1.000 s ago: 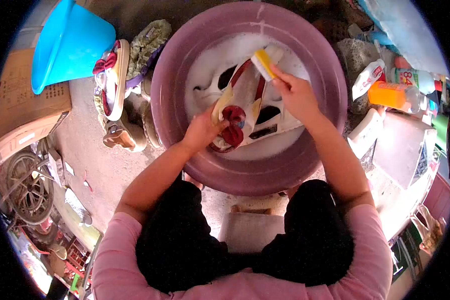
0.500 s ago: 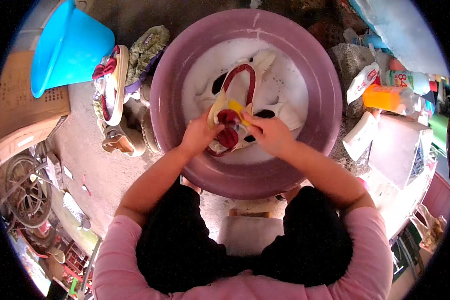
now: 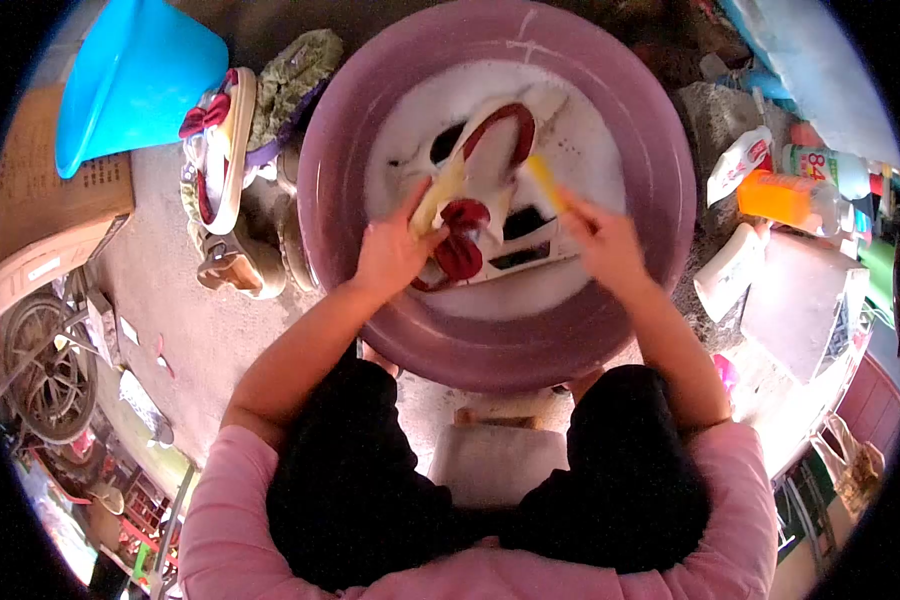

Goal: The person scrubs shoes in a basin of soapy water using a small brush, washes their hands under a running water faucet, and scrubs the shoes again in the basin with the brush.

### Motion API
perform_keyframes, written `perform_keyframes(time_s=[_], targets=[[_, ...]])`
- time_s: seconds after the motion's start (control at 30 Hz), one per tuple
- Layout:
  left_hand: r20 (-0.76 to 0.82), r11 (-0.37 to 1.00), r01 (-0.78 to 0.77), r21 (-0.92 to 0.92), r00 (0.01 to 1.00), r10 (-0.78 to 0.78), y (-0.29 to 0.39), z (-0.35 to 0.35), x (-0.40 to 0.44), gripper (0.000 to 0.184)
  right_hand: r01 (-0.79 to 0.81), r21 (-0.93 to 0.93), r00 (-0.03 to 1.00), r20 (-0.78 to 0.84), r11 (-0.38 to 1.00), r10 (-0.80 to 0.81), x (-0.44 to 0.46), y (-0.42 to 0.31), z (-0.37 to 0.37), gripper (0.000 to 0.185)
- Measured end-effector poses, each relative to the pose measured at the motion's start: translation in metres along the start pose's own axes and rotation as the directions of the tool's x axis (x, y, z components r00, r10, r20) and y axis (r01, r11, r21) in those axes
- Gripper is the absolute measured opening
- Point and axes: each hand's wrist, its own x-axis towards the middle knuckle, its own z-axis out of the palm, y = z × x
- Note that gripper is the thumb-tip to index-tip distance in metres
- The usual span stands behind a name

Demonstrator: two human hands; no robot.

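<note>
A cream shoe with dark red trim and a red bow (image 3: 460, 238) is held over a large mauve basin (image 3: 335, 170) of sudsy water (image 3: 595, 150). My left hand (image 3: 395, 250) is closed on the near left side of the shoe. In my right hand (image 3: 607, 242), slightly blurred, is a yellow brush (image 3: 547, 182), lifted off to the right of the shoe; its bristles cannot be made out. Under the shoe, white things with black patches (image 3: 523, 224) lie partly in the suds.
A matching red-bowed shoe (image 3: 234, 150) leans among other footwear (image 3: 240, 265) left of the basin, near a blue tub (image 3: 140, 85). On the right are an orange bottle (image 3: 775, 197) and a white bottle marked 84 (image 3: 825, 168). A bicycle wheel (image 3: 50, 370) is far left.
My right hand has drawn the yellow brush away from the shoe, up and to the right. The left hand keeps hold of the shoe, its index finger now raised.
</note>
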Motion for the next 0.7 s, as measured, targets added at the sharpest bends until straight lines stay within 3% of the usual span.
perform_keyframes(time_s=[0.07,0.1,0.17,0.23,0.27,0.33,0.37,0.47,0.57,0.6,0.63,0.7], targets=[[-0.163,0.975,-0.214,0.056,0.962,0.221,-0.001,-0.003,-0.007,0.058,-0.104,-0.335,0.985,-0.165,0.936,0.05,0.006,-0.004,-0.017,0.036],[-0.241,0.942,-0.322,0.097,0.911,0.336,0.001,-0.006,-0.009,0.059,-0.145,-0.428,0.983,-0.168,0.892,0.079,0.012,-0.001,-0.021,0.037],[-0.24,0.903,-0.386,0.19,0.873,0.424,0.006,-0.009,-0.014,0.06,-0.216,-0.593,0.975,-0.175,0.776,0.137,0.025,0.005,-0.022,0.037],[-0.264,0.841,-0.481,0.248,0.802,0.536,0.008,0.0,-0.016,0.059,-0.207,-0.6,0.978,-0.104,0.773,0.181,0.035,0.016,-0.012,0.038],[-0.226,0.856,-0.453,0.249,0.832,0.506,0.005,0.007,-0.017,0.059,-0.201,-0.605,0.977,-0.067,0.77,0.203,0.037,0.021,-0.008,0.038],[-0.201,0.841,-0.469,0.27,0.826,0.526,0.0,0.017,-0.017,0.058,-0.108,-0.242,0.973,-0.226,0.964,0.053,0.032,0.031,-0.01,0.039],[-0.187,0.834,-0.477,0.277,0.825,0.534,-0.002,0.02,-0.017,0.057,-0.024,-0.052,0.948,-0.319,0.998,0.006,0.027,0.034,-0.012,0.039],[-0.114,0.86,-0.434,0.27,0.872,0.476,0.003,0.02,-0.02,0.056,0.261,-0.005,0.88,-0.409,0.965,-0.24,0.012,0.012,-0.011,0.034],[-0.113,0.768,-0.532,0.357,0.791,0.601,0.001,0.026,-0.019,0.055,-0.049,-0.048,0.986,-0.16,0.998,0.04,0.015,0.011,0.006,0.035],[-0.087,0.754,-0.537,0.379,0.79,0.607,-0.004,0.029,-0.02,0.054,0.009,-0.281,1.0,-0.004,0.96,-0.011,0.002,-0.002,0.022,0.034],[-0.064,0.738,-0.542,0.401,0.787,0.613,-0.01,0.031,-0.019,0.054,0.082,-0.387,0.995,0.079,0.918,-0.055,-0.007,-0.009,0.029,0.034],[-0.07,0.736,-0.558,0.384,0.777,0.626,-0.014,0.034,-0.02,0.052,0.231,-0.471,0.971,0.167,0.852,-0.17,-0.018,-0.014,0.036,0.034]])
